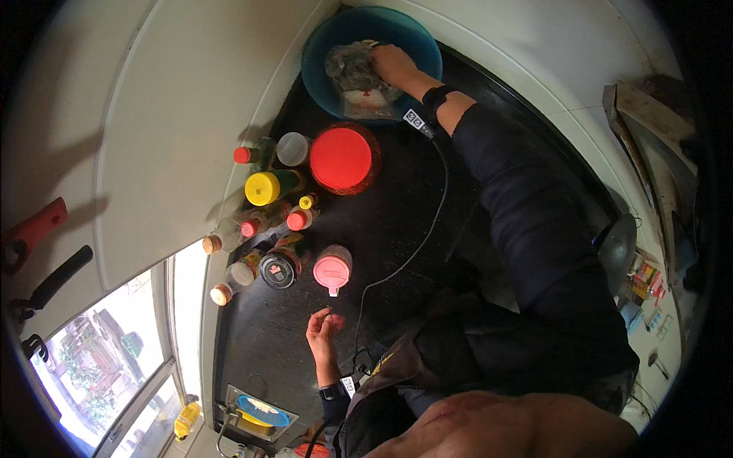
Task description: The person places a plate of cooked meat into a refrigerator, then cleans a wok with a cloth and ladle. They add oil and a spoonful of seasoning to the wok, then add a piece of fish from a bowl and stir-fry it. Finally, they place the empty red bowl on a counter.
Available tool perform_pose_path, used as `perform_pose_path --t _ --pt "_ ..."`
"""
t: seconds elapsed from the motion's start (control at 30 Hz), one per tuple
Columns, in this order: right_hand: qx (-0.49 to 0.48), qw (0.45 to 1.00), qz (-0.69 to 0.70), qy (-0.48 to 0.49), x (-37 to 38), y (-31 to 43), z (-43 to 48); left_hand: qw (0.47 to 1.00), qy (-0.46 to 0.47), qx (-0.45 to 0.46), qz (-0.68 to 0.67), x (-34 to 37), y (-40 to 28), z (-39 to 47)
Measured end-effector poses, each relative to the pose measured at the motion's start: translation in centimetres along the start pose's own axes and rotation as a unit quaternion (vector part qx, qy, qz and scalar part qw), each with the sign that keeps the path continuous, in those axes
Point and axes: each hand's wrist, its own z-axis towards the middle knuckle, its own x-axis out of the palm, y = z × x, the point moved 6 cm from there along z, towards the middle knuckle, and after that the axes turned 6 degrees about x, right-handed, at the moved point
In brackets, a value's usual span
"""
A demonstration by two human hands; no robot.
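My right hand [394, 64] reaches into a blue plastic basin [316, 80]. It touches a clear plastic bag [350, 67] inside, and its fingertips are hidden, so I cannot tell whether it grips the bag. A printed white and red part of the plastic packaging [367, 102] lies toward the basin's near side. My left hand [322, 338] hovers over the dark countertop with thumb and fingers close together; a blurred reddish patch beside them is unclear. Just beyond it stands a seasoning jar [332, 271] with a pink lid, apart from the hand.
A large red-lidded jar [341, 159] stands by the basin. Several bottles and jars, including a yellow-capped one [262, 189] and a black-lidded one [278, 269], line the wall. A cable [425, 246] crosses the countertop [401, 220]. A sink with a blue strainer [280, 415] sits lower left.
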Motion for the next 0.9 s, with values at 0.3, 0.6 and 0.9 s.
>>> perform_pose_path --t 0.3,0.6,0.9 --pt "0.029 0.999 -0.024 0.027 1.4 1.2 0.9 1.0 -0.017 0.002 0.004 -0.5 0.2 -1.3" --pt "-0.038 0.999 0.032 -0.001 1.4 1.9 0.6 1.0 -0.018 -0.005 -0.001 -0.9 1.1 -1.6" --pt "-0.057 0.996 -0.046 0.049 2.1 3.2 1.4 1.0 -0.017 -0.008 -0.015 -0.5 1.5 -1.9"
